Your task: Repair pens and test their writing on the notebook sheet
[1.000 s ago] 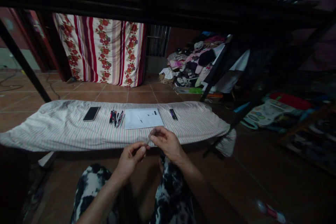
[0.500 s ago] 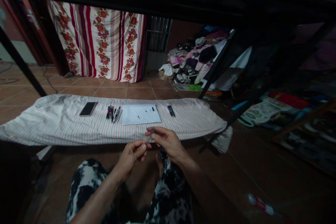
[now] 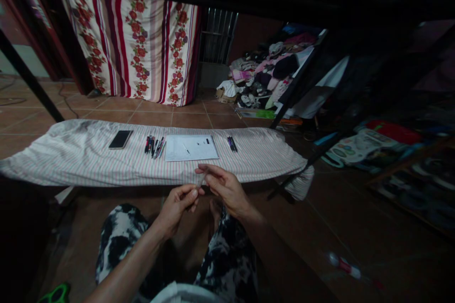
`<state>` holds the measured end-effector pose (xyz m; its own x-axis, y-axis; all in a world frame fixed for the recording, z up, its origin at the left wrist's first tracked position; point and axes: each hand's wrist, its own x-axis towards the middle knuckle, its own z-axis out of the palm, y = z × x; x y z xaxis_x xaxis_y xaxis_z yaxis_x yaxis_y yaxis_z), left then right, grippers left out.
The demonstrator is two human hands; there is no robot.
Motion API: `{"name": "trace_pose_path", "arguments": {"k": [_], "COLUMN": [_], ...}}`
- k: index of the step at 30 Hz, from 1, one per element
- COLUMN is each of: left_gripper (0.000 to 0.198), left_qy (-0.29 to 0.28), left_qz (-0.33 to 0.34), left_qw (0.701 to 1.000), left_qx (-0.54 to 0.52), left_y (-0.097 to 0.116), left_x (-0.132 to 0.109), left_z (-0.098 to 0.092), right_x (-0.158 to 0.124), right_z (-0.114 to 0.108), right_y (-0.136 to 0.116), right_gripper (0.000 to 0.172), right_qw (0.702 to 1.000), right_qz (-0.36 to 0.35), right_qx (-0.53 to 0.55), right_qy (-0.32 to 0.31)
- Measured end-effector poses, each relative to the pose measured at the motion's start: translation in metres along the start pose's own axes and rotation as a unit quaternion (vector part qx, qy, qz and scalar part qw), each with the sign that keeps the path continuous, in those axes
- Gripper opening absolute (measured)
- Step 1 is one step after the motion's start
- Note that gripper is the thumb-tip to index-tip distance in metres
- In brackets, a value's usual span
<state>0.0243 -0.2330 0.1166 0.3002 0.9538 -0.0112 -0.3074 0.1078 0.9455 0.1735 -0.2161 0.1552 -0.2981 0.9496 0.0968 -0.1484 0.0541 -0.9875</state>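
Note:
My left hand (image 3: 180, 206) is closed, thumb and fingers pinching the lower end of a small slender pale piece (image 3: 201, 182). Its upper end lies in the fingers of my right hand (image 3: 227, 191), also closed. The piece is too small and dim to name. Beyond my hands a spiral notebook (image 3: 174, 153) lies on the striped cloth, with a thin pen-like part (image 3: 186, 148) and a small black piece (image 3: 208, 141) on its page. Several pens (image 3: 155, 147) are grouped left of it, and a few more pens (image 3: 232, 144) lie to its right.
A phone (image 3: 120, 139) rests on the left of the striped cloth (image 3: 88, 165). Dark metal bars (image 3: 31, 78) frame the space. A clothes heap (image 3: 266, 75) stands behind, a bottle (image 3: 344, 265) lies on the floor at right, and a green object (image 3: 57, 293) shows at lower left.
The view has tilted downward, so the cloth and its things sit higher. Both hands keep the pale piece between them, with a slight shift of the fingers. The green object has come into view.

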Motion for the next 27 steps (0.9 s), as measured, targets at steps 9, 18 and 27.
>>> {"name": "trace_pose_path", "arguments": {"k": [9,18,27], "left_gripper": [0.032,0.029,0.031], "left_qy": [0.024,0.0,-0.001], "left_qz": [-0.005,-0.031,-0.01], "left_qw": [0.999,0.999,1.0], "left_qx": [0.027,-0.017,0.006], "left_y": [0.0008,0.0014,-0.004], "left_x": [-0.0052,-0.0068,-0.0097], "left_z": [0.0061,0.0028,0.0048], "right_x": [0.0034,-0.0044,-0.0035], "right_z": [0.0036,-0.0022,-0.003], "right_y": [0.001,0.003,0.0062], "right_gripper": [0.032,0.031,0.02], "right_qw": [0.998,0.999,0.999], "right_qz": [0.007,0.003,-0.004], "right_qx": [-0.021,-0.015,0.009], "right_qy": [0.064,0.032,0.052]}}
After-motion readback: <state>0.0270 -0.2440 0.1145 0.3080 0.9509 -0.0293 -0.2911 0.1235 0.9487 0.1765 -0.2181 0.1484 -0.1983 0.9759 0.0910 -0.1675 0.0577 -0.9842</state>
